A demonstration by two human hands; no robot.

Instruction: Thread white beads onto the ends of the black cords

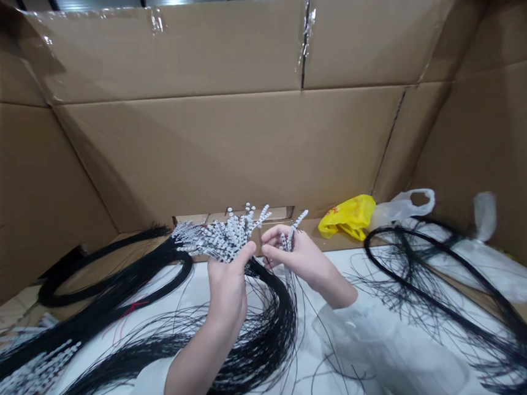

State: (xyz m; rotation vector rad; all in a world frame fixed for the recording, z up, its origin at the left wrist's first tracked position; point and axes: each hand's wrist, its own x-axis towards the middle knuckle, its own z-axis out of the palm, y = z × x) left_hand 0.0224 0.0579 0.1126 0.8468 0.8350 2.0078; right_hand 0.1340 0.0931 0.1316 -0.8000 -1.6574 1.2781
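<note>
My left hand (pixel 227 286) is wrapped round a thick bundle of thin black strands (pixel 282 306), just below their white beaded ends (pixel 230 234). The beaded ends fan out above my thumb, and the black lengths curve down and back to the left below my wrist. Close to its right, my right hand (pixel 296 253) has its fingers curled round a few white-beaded strands (pixel 288 241). One beaded tip sticks up past the knuckles, and loose dark strands hang below. How the fingertips pinch these strands is partly hidden.
More black strand bundles (pixel 110 297) lie left, one with a red tie (pixel 132 307); white beaded ends (pixel 34 377) spread lower left. Right are a yellow plastic bag (pixel 348 216), white bags (pixel 491 267) and a looped black bundle (pixel 463 266). Cardboard walls (pixel 231 145) enclose the white surface (pixel 315 365).
</note>
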